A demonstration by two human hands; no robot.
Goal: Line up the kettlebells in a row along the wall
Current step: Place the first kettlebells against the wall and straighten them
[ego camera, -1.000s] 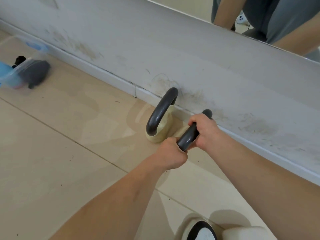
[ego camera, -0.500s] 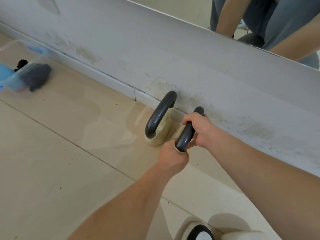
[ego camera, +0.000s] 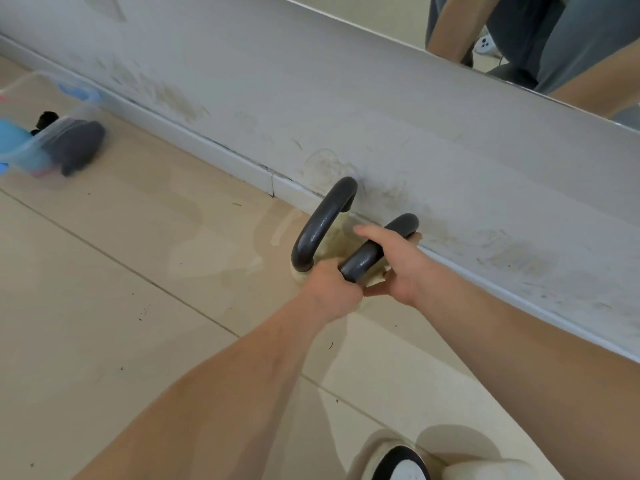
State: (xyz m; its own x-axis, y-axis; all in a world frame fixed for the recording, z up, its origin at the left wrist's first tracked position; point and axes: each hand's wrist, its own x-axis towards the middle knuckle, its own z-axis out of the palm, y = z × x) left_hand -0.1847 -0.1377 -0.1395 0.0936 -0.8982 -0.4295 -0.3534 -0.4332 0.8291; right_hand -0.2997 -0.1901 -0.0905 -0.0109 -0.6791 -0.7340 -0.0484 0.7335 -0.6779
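Note:
Two kettlebells with cream bodies and dark grey handles stand side by side on the tiled floor, against the white baseboard (ego camera: 242,164). The left kettlebell (ego camera: 322,223) stands free with nothing touching it. Both my hands are on the handle of the right kettlebell (ego camera: 363,259). My left hand (ego camera: 332,291) is clenched round the handle's near end. My right hand (ego camera: 398,265) lies over its middle, fingers stretched across the top and thumb underneath. My hands hide most of the right kettlebell's body.
A clear plastic box (ego camera: 52,147) holding dark and blue things sits on the floor at the far left by the wall. A mirror (ego camera: 519,46) runs above the scuffed grey wall band. My shoe (ego camera: 401,465) and a pale rounded object (ego camera: 485,469) are at the bottom edge.
The right kettlebell has moved closer to the wall and to the left kettlebell. My right hand's fingers have loosened from a tight fist to a flatter hold.

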